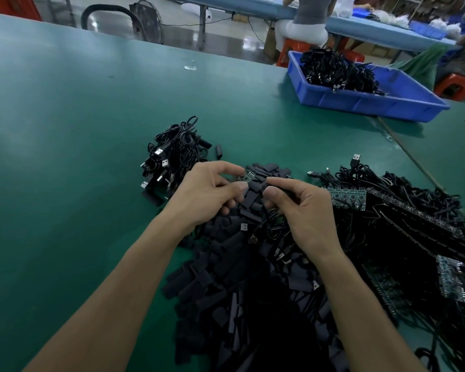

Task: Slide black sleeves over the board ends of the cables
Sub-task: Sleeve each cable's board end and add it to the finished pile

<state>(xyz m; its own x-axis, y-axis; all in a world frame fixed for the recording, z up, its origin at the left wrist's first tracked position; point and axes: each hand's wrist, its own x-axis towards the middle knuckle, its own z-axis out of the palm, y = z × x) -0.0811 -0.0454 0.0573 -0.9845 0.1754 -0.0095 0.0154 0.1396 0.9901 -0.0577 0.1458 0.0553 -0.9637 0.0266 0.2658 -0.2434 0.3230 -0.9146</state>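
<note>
- The left hand (pixel 212 194) pinches a small board (pixel 248 178) between thumb and forefinger, its bare end pointing toward 3 o'clock. The other fingers are curled under.
- The right hand (pixel 306 213) pinches a dark piece between thumb and forefinger. It looks like a black sleeve (pixel 281 187), though it hardly stands out from the stock below. Its mouth is near the board and apart from it.
- Loose sleeves (pixel 226 285) are heaped under both hands and run down to 6 o'clock. At 3 o'clock is a tangle of cables (pixel 403 218) with bare boards showing.
- At 11 o'clock a coiled bundle (pixel 177 151) lies on the green table (pixel 78 130). At 1 o'clock, well apart, stands a blue bin (pixel 365 100) of more cable.
- The sleeve is probably flattened. If its mouth is not opened, the board's corner may catch the edge and fold it instead of entering.
- A tilted board could jam partway in, and forcing it may strain the solder joints.
- The board's cable trails into the heap, so a tug could snag it or pull the board out of the pinch.
- A sleeve dropped here would be lost among the identical pieces.
</note>
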